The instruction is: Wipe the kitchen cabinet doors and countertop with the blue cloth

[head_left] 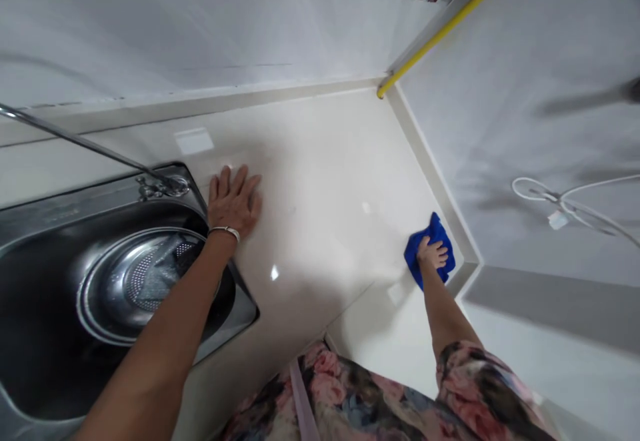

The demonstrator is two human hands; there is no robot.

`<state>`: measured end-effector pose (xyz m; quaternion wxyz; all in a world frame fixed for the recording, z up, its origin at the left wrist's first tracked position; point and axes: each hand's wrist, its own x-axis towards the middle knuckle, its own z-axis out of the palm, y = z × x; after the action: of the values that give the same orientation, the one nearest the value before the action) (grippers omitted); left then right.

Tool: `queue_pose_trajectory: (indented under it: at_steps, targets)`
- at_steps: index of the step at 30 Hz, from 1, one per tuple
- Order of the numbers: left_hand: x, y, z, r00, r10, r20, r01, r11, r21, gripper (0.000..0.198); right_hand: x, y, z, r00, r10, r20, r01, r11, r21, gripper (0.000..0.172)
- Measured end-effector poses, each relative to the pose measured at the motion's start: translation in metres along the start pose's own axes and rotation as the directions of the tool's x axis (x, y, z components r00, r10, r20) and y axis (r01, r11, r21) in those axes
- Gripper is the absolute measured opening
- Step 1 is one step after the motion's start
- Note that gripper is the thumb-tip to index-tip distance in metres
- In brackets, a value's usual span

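My left hand (233,202) lies flat on the pale countertop (320,181), fingers spread, just beyond the corner of the steel sink (247,307). A bracelet circles that wrist. Over at the right, my right hand (434,253) presses a blue cloth (414,254) onto the counter near its raised back edge. The cloth is bunched, and its folds stick out around the fingers.
A metal colander (87,294) holding something greyish and wet sits in the sink, partly behind my left forearm. A tap (160,187) with a long spout rises at the sink's back. There is a yellow pipe (450,24) in the wall corner and a looped white cable (565,197) on the right wall.
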<state>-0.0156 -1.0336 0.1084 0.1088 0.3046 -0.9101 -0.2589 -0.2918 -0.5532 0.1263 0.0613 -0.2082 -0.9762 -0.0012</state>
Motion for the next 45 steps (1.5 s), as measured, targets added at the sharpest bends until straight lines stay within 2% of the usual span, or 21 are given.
queue_pose_trajectory:
  at_steps: [2,4,7,9,11,13,15,17,19,24,28,30,32,33,34,35,37,40,42,43,45]
  targets:
    - [0.001,0.0,0.0,1.0,-0.003,0.011,0.003,0.999,0.034,0.06,0.021,-0.043,0.0,1.0,0.013,0.024,-0.013,1.0,0.005,0.067]
    - [0.001,-0.002,0.001,1.0,-0.008,0.025,0.006,0.998,0.055,0.06,0.034,-0.089,0.0,0.998,-0.035,0.058,0.034,0.999,0.017,0.069]
    - [0.002,-0.005,0.001,0.999,-0.02,0.041,0.016,0.996,0.085,0.061,0.034,-0.159,0.005,0.972,-0.21,0.106,0.205,0.977,0.052,0.073]
    - [0.003,-0.005,0.0,0.998,-0.023,0.05,0.017,0.993,0.12,0.061,0.017,-0.204,0.012,0.921,-0.363,0.14,0.353,0.931,0.087,0.074]
    - [0.003,-0.004,-0.002,0.998,-0.019,0.054,0.011,0.988,0.155,0.061,-0.012,-0.243,0.016,0.841,-0.516,0.161,0.501,0.856,0.126,0.077]
    - [0.004,-0.003,-0.003,0.998,-0.012,0.054,0.002,0.985,0.175,0.061,-0.049,-0.27,0.015,0.678,-0.721,0.14,0.71,0.692,0.128,0.077]
    - [0.004,-0.002,-0.004,0.999,-0.002,0.047,-0.006,0.983,0.181,0.061,-0.088,-0.283,0.01,0.56,-0.82,0.119,0.807,0.572,0.145,0.077]
    - [0.005,-0.002,-0.005,0.999,0.01,0.036,-0.017,0.983,0.185,0.061,-0.123,-0.28,0.003,0.474,-0.875,0.096,0.855,0.484,0.188,0.078]
    - [0.006,-0.003,-0.005,0.999,0.022,0.026,-0.027,0.981,0.192,0.06,-0.154,-0.265,-0.004,0.383,-0.92,0.079,0.887,0.39,0.245,0.08]
    - [0.008,-0.002,-0.005,0.999,0.022,0.027,-0.027,0.978,0.208,0.059,-0.219,-0.194,-0.015,0.139,-0.99,0.029,0.913,0.139,0.383,0.079]
    - [0.008,-0.002,-0.004,0.999,0.031,0.012,-0.033,0.978,0.204,0.058,-0.247,-0.122,-0.02,0.02,-1.0,0.014,0.906,0.024,0.422,0.08]
    - [0.009,-0.002,-0.004,0.999,0.033,0.007,-0.034,0.98,0.198,0.058,-0.248,-0.083,-0.02,-0.031,-0.999,0.022,0.904,-0.019,0.426,0.08]
    - [0.009,-0.003,-0.004,1.0,0.031,0.006,-0.031,0.98,0.198,0.058,-0.239,-0.042,-0.018,-0.054,-0.998,0.029,0.905,-0.037,0.424,0.078]
    - [0.009,-0.004,-0.004,1.0,0.029,0.007,-0.03,0.979,0.201,0.058,-0.23,-0.022,-0.015,-0.047,-0.998,0.029,0.907,-0.03,0.419,0.076]
    - [0.009,-0.004,-0.004,1.0,0.027,0.009,-0.028,0.978,0.205,0.058,-0.218,-0.001,-0.012,-0.016,-0.999,0.032,0.913,-0.001,0.409,0.074]
    - [0.009,-0.005,-0.004,1.0,0.024,0.009,-0.025,0.978,0.209,0.058,-0.204,0.018,-0.009,0.039,-0.999,0.029,0.918,0.048,0.395,0.073]
    - [0.01,-0.005,-0.004,1.0,0.023,0.008,-0.024,0.977,0.213,0.058,-0.17,0.053,-0.001,0.217,-0.976,0.027,0.91,0.212,0.355,0.071]
    - [0.01,-0.005,-0.004,1.0,0.03,-0.002,-0.029,0.976,0.214,0.059,-0.112,0.084,0.009,0.543,-0.839,0.024,0.805,0.529,0.268,0.066]
    - [0.01,-0.006,-0.005,0.999,0.033,-0.008,-0.031,0.976,0.215,0.059,-0.074,0.085,0.012,0.738,-0.675,0.019,0.657,0.723,0.214,0.067]
    - [0.01,-0.006,-0.005,0.999,0.033,-0.007,-0.03,0.976,0.215,0.059,-0.056,0.078,0.013,0.818,-0.575,0.024,0.561,0.806,0.187,0.069]
    - [0.01,-0.007,-0.005,0.999,0.032,-0.002,-0.031,0.976,0.214,0.059,-0.023,0.052,0.014,0.936,-0.347,0.063,0.336,0.932,0.139,0.074]
